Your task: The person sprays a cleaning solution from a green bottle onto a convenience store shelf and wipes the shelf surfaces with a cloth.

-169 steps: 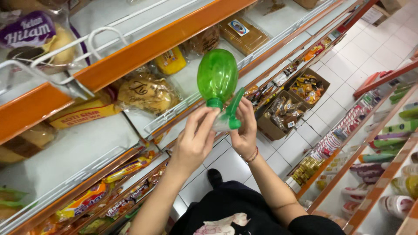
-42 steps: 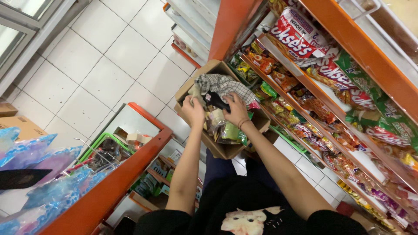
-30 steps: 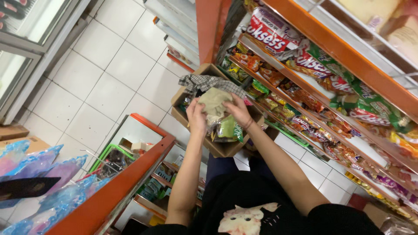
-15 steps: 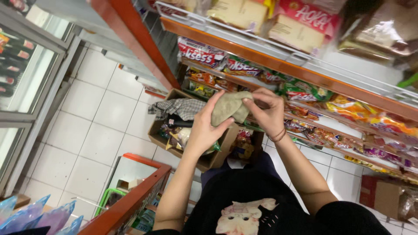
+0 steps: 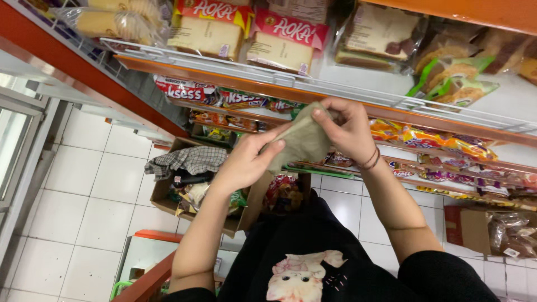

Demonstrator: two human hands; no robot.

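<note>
Holding an olive cloth (image 5: 305,140) chest-high before the bread shelf (image 5: 268,75): left hand (image 5: 246,162) pinches its lower edge, right hand (image 5: 347,126) its top. Best keep both pinches firm, cloth taut.

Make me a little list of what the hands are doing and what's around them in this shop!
Place: shop aisle with orange shelves and white floor tiles
Left hand: grips the lower side of a greenish-brown cloth
Right hand: pinches the top of the same cloth
Above the hands: wrapped bread and cakes on the upper shelf
Behind the hands: snack packets on the lower shelf
On the floor: open cardboard box with a checked cloth draped on it
Right wrist: thin bracelets
</note>
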